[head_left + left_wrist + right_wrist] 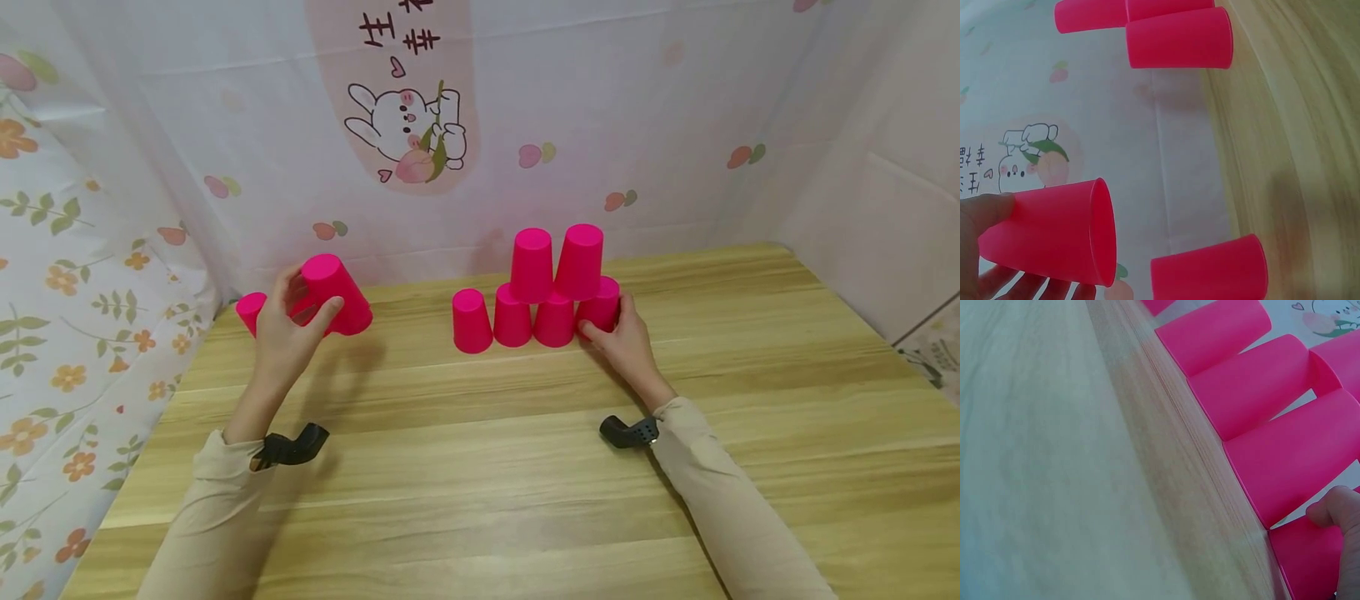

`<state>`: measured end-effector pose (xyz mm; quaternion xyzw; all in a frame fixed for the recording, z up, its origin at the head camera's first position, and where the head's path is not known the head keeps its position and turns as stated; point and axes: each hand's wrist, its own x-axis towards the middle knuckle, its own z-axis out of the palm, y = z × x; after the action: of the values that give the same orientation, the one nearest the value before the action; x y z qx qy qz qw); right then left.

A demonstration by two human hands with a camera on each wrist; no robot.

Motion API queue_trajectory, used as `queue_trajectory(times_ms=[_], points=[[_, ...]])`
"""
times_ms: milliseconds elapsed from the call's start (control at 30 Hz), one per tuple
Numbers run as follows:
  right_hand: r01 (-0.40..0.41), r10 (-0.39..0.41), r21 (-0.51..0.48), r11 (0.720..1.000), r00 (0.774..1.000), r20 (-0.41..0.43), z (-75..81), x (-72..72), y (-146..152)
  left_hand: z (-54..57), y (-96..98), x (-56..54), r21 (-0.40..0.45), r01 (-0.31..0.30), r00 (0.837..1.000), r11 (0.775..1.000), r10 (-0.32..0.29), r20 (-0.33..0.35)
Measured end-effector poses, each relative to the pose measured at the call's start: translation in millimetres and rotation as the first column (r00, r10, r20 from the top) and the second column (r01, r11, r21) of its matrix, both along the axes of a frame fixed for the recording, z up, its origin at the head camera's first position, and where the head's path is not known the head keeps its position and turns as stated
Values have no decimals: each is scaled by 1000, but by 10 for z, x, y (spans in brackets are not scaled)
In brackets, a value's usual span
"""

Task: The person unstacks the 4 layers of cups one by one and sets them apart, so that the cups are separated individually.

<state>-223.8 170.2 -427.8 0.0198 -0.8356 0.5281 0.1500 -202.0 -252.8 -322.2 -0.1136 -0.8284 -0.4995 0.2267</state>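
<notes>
My left hand [294, 333] grips a bright pink plastic cup [337, 296], tilted with its mouth down and raised over the table's left side. In the left wrist view the thumb and fingers wrap round this cup [1047, 231]. Partly hidden behind that hand is another pink cup [251, 308]. My right hand [628, 340] holds the rightmost cup [602, 302] of a row of upside-down pink cups, its thumb on the near side. Two upper cups, one on the left [532, 267] and one on the right [580, 263], stand across the row's tops.
At the row's left end stands a cup [472, 322], slightly apart from its neighbour [512, 317]. The wooden table [480, 467] has its back edge near a printed cloth [637, 100]. A floral cloth [67, 333] hangs at the left. Each wrist wears a black device.
</notes>
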Motion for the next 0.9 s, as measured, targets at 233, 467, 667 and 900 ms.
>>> queue_trajectory(times_ms=[233, 467, 667, 900], points=[[6, -6, -6, 1000, 1000, 1, 22, 14, 32, -31, -34, 23, -8, -15, 1000, 1000, 15, 4], [1, -1, -7, 1000, 1000, -5, 10, -2, 23, -83, -71, 43, 5, -27, 999, 1000, 27, 31], [-12, 12, -26, 1000, 1000, 7, -7, -6, -3, -72, -76, 143, -22, -58, 995, 998, 59, 76], [4, -4, -5, 1000, 1000, 8, 3, 1, -16, -145, -194, 175, -73, -58, 990, 996, 66, 121]])
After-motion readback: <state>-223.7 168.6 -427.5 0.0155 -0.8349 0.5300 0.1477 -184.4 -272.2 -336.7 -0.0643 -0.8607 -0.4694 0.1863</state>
